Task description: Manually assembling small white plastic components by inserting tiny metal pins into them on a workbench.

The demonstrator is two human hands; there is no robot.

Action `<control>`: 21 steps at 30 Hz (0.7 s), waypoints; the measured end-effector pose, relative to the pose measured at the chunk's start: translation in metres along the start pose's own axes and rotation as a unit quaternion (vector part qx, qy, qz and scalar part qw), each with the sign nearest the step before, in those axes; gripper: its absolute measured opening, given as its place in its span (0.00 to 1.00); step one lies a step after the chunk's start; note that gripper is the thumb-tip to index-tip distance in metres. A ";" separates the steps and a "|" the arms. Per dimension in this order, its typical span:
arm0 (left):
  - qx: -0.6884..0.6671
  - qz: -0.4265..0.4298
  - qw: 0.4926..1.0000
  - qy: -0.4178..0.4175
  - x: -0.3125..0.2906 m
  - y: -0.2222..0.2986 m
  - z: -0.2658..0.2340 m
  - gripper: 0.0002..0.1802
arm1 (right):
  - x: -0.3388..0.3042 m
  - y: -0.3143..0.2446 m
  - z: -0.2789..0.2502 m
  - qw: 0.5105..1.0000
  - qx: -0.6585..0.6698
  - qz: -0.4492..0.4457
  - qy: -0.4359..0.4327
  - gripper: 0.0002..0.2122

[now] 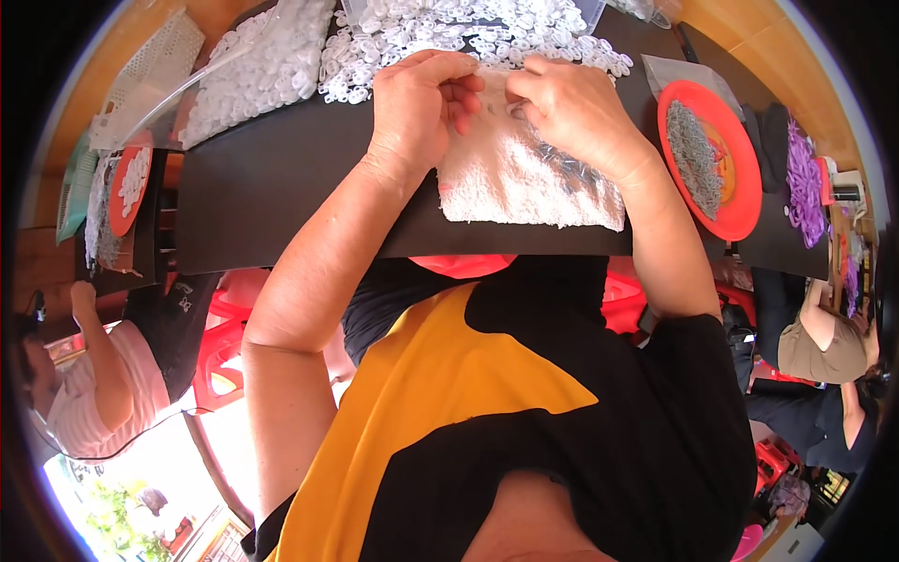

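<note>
My left hand (417, 103) and my right hand (571, 108) meet fingertip to fingertip over the far edge of a white towel (510, 183) that lies on a black board (281, 178). The right fingers pinch a small white ring (514, 110). The left fingers are curled close to it; what they hold is hidden. Several small grey metal pieces (567, 164) lie on the towel under my right wrist. Just beyond both hands spreads a heap of white plastic rings (440, 33).
An orange plate (740, 201) of grey metal pieces sits at the right, with purple parts (803, 183) beyond it. Another orange plate (120, 201) and white baskets (154, 66) are at the left. Other people sit at the left (94, 375) and right (824, 347) edges.
</note>
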State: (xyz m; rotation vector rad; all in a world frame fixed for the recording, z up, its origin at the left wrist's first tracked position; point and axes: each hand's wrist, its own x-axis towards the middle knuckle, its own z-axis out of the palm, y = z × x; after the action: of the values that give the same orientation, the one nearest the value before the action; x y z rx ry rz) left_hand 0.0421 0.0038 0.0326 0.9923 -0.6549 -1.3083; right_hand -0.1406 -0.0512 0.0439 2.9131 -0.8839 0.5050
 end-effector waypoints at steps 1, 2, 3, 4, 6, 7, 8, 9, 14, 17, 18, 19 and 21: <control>0.001 0.001 1.000 0.000 -0.001 0.000 0.000 0.07 | 0.000 -0.001 0.001 1.000 0.000 0.000 0.002 0.02; 0.014 -0.001 1.000 -0.004 -0.002 0.000 0.001 0.07 | 0.000 -0.002 0.003 1.000 0.000 -0.006 0.007 0.02; 0.027 -0.003 1.000 -0.008 -0.003 0.000 0.001 0.08 | 0.000 -0.003 0.003 1.000 0.000 -0.012 0.011 0.03; 0.027 -0.002 1.000 -0.009 -0.002 0.000 0.000 0.08 | 0.001 -0.003 0.002 1.000 -0.001 -0.011 0.013 0.03; -0.013 0.001 1.000 -0.013 -0.001 -0.001 -0.001 0.06 | 0.001 -0.003 0.002 1.000 0.015 -0.004 -0.002 0.03; -0.014 0.000 1.000 -0.012 -0.001 0.000 -0.001 0.06 | 0.001 -0.004 0.000 1.000 0.015 -0.004 -0.002 0.03; -0.012 0.003 1.000 -0.009 -0.001 0.001 -0.001 0.06 | 0.001 -0.005 -0.004 1.000 0.022 -0.001 -0.015 0.03; -0.011 0.005 1.000 -0.005 -0.001 0.002 -0.002 0.06 | 0.001 -0.006 -0.006 0.999 0.029 0.002 -0.027 0.03; -0.011 0.006 1.000 0.000 0.001 0.003 -0.002 0.06 | 0.000 -0.006 -0.001 0.999 0.047 -0.010 -0.018 0.03; 0.004 0.002 1.000 0.004 -0.001 0.003 0.000 0.06 | 0.002 -0.007 0.006 0.998 0.059 -0.015 0.000 0.03; 0.021 -0.002 1.000 0.009 -0.002 0.004 0.001 0.06 | 0.002 -0.007 0.008 0.998 0.064 -0.017 0.008 0.03; 0.021 -0.001 1.000 0.009 -0.002 0.004 0.001 0.06 | 0.002 -0.007 0.009 0.998 0.063 -0.018 0.009 0.03; 0.018 -0.007 1.000 0.005 -0.003 0.005 0.001 0.06 | 0.003 -0.007 0.010 0.995 0.090 -0.022 0.046 0.05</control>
State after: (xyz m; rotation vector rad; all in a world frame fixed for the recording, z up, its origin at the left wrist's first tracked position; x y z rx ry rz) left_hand 0.0429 0.0061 0.0376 1.0333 -0.6661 -1.3067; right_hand -0.1316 -0.0479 0.0356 3.0317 -0.8013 0.7467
